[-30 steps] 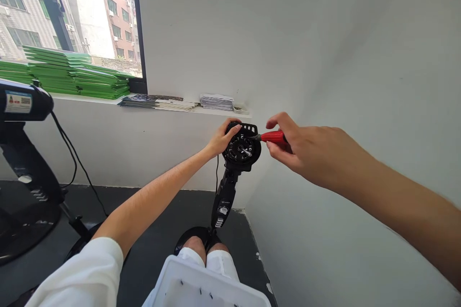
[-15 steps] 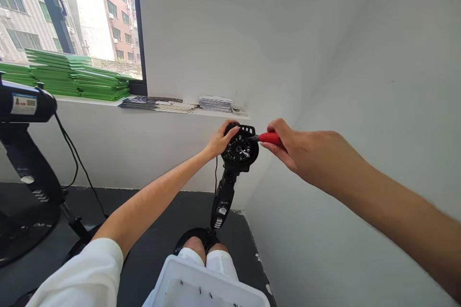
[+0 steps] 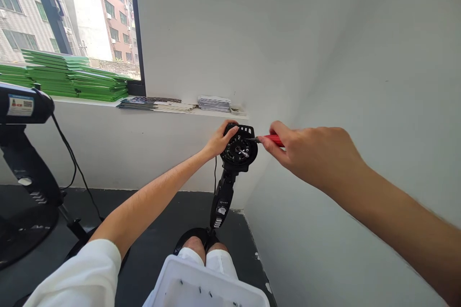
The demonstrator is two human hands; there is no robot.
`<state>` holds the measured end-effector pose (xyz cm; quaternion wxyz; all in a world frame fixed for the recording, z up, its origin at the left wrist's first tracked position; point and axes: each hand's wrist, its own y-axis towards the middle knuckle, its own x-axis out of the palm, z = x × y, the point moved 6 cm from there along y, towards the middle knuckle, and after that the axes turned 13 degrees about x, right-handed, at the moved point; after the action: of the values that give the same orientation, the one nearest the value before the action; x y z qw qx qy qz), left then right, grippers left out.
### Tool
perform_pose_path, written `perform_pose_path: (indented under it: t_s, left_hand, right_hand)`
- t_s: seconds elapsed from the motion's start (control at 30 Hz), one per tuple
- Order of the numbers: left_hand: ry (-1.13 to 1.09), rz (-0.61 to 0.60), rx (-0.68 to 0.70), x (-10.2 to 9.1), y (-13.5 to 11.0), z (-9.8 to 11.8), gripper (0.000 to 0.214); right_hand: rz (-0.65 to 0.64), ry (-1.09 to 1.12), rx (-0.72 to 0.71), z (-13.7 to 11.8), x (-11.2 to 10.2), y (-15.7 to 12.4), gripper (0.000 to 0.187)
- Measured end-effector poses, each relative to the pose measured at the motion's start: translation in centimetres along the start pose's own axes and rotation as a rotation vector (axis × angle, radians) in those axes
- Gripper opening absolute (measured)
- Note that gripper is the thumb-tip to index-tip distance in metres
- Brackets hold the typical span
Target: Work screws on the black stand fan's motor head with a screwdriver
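A black stand fan without its blades (image 3: 237, 153) stands in front of me, its round motor head facing up towards me with a metal shaft in the middle. My left hand (image 3: 221, 138) is closed round the upper left rim of that head, thumb on the front. In my right hand (image 3: 288, 143) is a red-handled screwdriver (image 3: 274, 140), gripped by the handle. Its dark shank points left, with the tip at the upper right part of the motor head. Whether a screw sits under the tip is too small to tell.
A white tray (image 3: 212, 276) with several small screws rests at my lap. Another black fan (image 3: 27, 153) stands at left with a hanging cord. Green stacked folders (image 3: 75, 79) and paper stacks (image 3: 214, 103) lie on the window ledge. A wall (image 3: 360, 105) rises close on the right.
My right hand has turned slightly round the screwdriver handle, covering more of it. The left hand keeps its hold on the fan head. The view has shifted a little.
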<state>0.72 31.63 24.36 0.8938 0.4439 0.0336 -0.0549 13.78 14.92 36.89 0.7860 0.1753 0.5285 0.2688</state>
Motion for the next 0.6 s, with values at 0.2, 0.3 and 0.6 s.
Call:
perform_pose_path:
  t_s: [0.2, 0.3, 0.6]
  left_hand:
    - [0.015, 0.003, 0.005, -0.1, -0.1, 0.1, 0.025]
    - [0.018, -0.005, 0.002, 0.0, -0.2, 0.2, 0.025]
    - [0.034, -0.005, 0.006, 0.0, -0.2, 0.4, 0.025]
  right_hand:
    - [0.018, -0.002, -0.018, -0.4, -0.1, -0.3, 0.050]
    - [0.061, -0.036, 0.034, -0.2, -0.7, -0.3, 0.053]
    - [0.047, -0.052, -0.027, -0.6, 0.0, -0.9, 0.054]
